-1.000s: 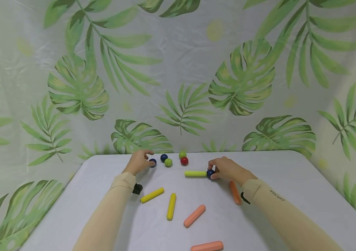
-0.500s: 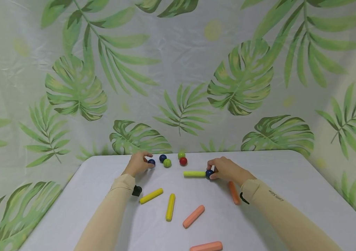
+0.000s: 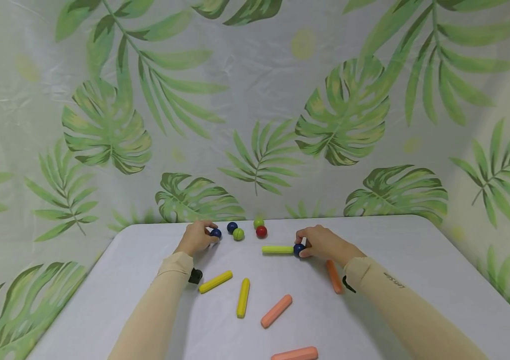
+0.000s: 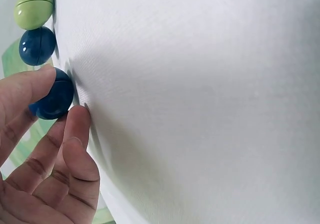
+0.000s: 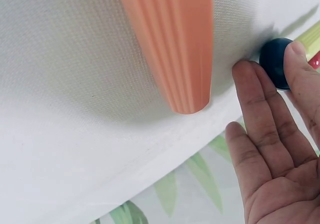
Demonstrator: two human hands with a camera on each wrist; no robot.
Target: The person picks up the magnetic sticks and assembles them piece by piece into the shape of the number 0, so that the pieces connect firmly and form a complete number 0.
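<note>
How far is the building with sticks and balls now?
Done: one blue ball sits on the end of a yellow stick, held by the right hand. In hand: the left hand pinches another blue ball. Left: the other sticks and balls lie loose.

Loose yellow sticks (image 3: 216, 281), orange sticks (image 3: 276, 310), red ball (image 3: 261, 231).

- Soft, even, bright light falls from above; the table (image 3: 372, 320) carries only faint shadows beside the arms.
- The head view bends at its edges and stays sharp.
- Both wrist views are close; the orange stick (image 5: 170, 43) blurs slightly at the top edge.
</note>
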